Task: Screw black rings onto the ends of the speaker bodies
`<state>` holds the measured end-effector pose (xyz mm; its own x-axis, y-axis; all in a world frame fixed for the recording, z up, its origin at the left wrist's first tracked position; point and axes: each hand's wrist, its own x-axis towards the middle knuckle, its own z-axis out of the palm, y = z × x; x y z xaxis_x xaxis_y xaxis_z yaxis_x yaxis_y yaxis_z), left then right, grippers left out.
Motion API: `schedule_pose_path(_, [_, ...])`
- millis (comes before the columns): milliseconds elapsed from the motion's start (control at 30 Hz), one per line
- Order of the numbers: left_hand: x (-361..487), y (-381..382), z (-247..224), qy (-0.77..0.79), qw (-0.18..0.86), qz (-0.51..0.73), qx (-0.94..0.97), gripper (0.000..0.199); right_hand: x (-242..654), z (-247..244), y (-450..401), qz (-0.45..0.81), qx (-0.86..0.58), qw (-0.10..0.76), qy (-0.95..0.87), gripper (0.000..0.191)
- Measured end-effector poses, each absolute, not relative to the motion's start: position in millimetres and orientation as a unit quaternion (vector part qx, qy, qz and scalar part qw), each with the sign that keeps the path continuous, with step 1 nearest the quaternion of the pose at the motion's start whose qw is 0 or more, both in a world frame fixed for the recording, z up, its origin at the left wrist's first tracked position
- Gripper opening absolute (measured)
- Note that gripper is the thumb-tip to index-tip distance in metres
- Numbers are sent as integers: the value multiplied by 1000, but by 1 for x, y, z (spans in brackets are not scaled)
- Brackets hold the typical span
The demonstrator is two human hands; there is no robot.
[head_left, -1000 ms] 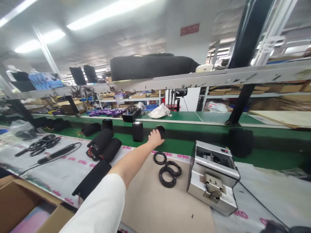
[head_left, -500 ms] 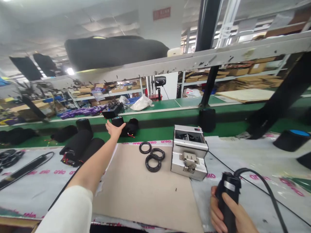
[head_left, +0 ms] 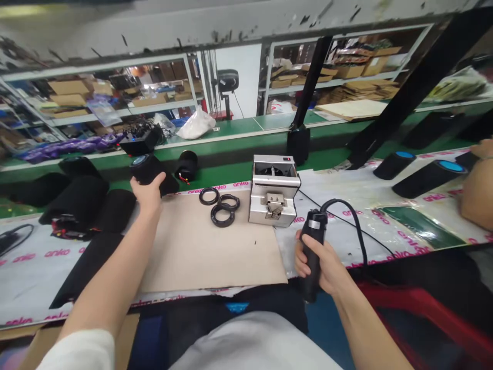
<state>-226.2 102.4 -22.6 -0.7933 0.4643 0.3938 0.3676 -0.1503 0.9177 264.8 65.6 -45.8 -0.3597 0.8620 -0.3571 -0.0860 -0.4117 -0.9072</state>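
My left hand (head_left: 148, 191) is closed around a black cylinder with a blue top (head_left: 148, 167) at the back left of the bench; the cylinder leans to the left. Behind and right of it stands another black cylinder (head_left: 187, 165) with red and yellow wires at its base. In my right hand (head_left: 318, 257), at the front right, is a corded black electric screwdriver (head_left: 314, 236), its cable end up and its lower end over the bench edge. Black rings (head_left: 222, 215) lie on a beige board (head_left: 208, 257), left of a silver screw feeder (head_left: 272, 192).
More black cylinders (head_left: 77, 198) lie at the left, some with wires showing. Blue-topped cylinders (head_left: 427, 177) rest at the right, near another person's hand (head_left: 481, 149). A dark post (head_left: 419, 92) slants across the right side, and a shelf beam (head_left: 231, 25) crosses overhead.
My view has tipped downward. The cylinder in my left hand has tilted and come away from the wired one beside it. The screwdriver stays in my right hand.
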Motion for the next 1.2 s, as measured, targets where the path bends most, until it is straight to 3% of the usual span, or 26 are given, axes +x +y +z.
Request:
schedule_pose_path(167, [-174,28,-44,618,66,716,316,81,247,-16,56,618,-500,223,-564,51])
schedule_pose_path(367, [-112,-28,-84,637,102,685,339,87,183,-1,59,370,-571,125,-722,24])
schedule_pose_path(500, [-100,-33,-103,638,91,676,357,93,160,-11,63,272,-574,42,-771,31])
schedule_pose_path(733, [-99,-35,-110,637,97,675,360,101,155,-13,68,225,-578,-47,-783,36])
schedule_pose_path(1200, [-96,-42,-103,612,42,663,430,98,157,-10,74,221,-570,-52,-790,28])
